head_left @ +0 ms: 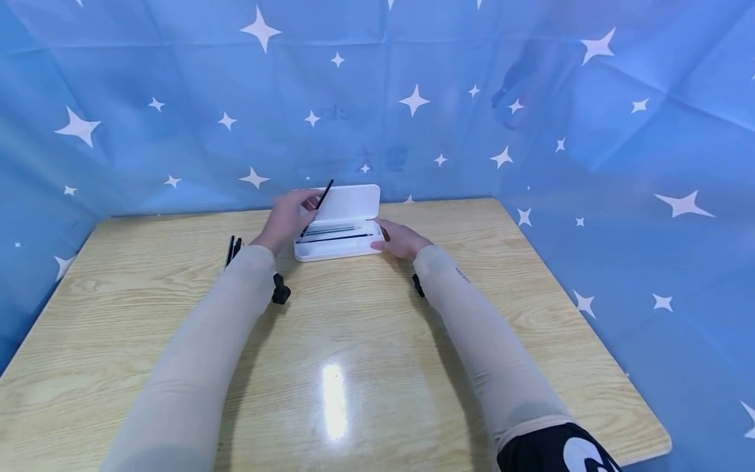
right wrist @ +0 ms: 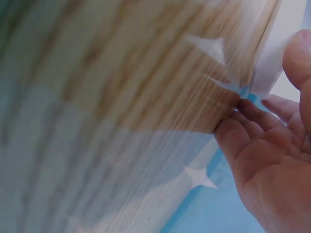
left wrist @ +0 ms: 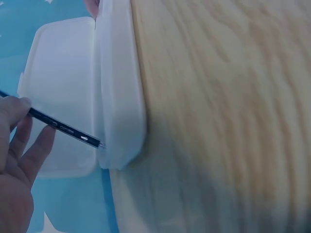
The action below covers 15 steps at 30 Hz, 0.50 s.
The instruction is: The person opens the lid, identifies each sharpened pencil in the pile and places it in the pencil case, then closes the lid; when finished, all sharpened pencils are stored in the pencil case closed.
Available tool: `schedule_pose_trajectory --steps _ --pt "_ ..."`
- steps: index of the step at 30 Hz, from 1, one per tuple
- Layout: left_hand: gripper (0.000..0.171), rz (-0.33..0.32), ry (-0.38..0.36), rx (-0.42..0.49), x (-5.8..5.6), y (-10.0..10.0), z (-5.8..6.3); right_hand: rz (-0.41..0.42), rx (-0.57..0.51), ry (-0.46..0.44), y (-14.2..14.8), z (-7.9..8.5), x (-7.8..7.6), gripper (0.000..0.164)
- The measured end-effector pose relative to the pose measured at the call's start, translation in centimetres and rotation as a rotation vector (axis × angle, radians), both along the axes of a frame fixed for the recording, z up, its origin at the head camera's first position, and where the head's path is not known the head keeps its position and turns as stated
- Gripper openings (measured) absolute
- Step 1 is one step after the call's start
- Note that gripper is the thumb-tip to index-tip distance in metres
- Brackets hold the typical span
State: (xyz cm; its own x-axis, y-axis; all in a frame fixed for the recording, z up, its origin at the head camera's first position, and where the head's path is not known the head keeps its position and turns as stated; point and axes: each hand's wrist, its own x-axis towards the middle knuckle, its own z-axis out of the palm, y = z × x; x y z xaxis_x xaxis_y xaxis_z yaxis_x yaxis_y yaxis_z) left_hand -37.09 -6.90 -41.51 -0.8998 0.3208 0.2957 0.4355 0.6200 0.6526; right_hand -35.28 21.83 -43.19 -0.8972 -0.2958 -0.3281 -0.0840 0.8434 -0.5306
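Observation:
A white pencil case (head_left: pixel 336 248) lies at the back of the table with its lid (head_left: pixel 350 202) raised against the backdrop. Inside it are a teal pencil (head_left: pixel 333 230) and a thin dark pencil (head_left: pixel 336 238). My left hand (head_left: pixel 289 216) pinches a slim black pencil (left wrist: pixel 65 128) with small printed marks, slanted over the case's left end. Its lower tip is at the case's rim in the left wrist view. At the right end, my right hand (head_left: pixel 404 240) grips the case, thumb at the front and fingers round the far side; the right wrist view shows this hand (right wrist: pixel 272 150) close up.
Several black pens (head_left: pixel 233 249) are on the table left of the case, partly hidden by my left sleeve (head_left: pixel 200 354). The wood-grain table (head_left: pixel 354 314) ends at a blue backdrop (head_left: pixel 377 98) with white stars behind the case.

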Motion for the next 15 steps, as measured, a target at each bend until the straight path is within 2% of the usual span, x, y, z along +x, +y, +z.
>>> schedule_pose_trajectory --steps 4,10,15 --pt "0.042 -0.053 -0.049 -0.093 -0.3 0.9 0.4 0.005 -0.011 -0.002 0.2 -0.1 -0.2 0.076" --pt "0.034 -0.095 -0.024 -0.192 -0.9 2.0 0.3 0.002 -0.01 0.002 0.3 0.0 -0.2 0.076" --pt "0.035 -0.125 -0.034 -0.278 -0.9 2.7 0.2 -0.002 -0.009 -0.007 0.3 0.0 -0.2 0.078"
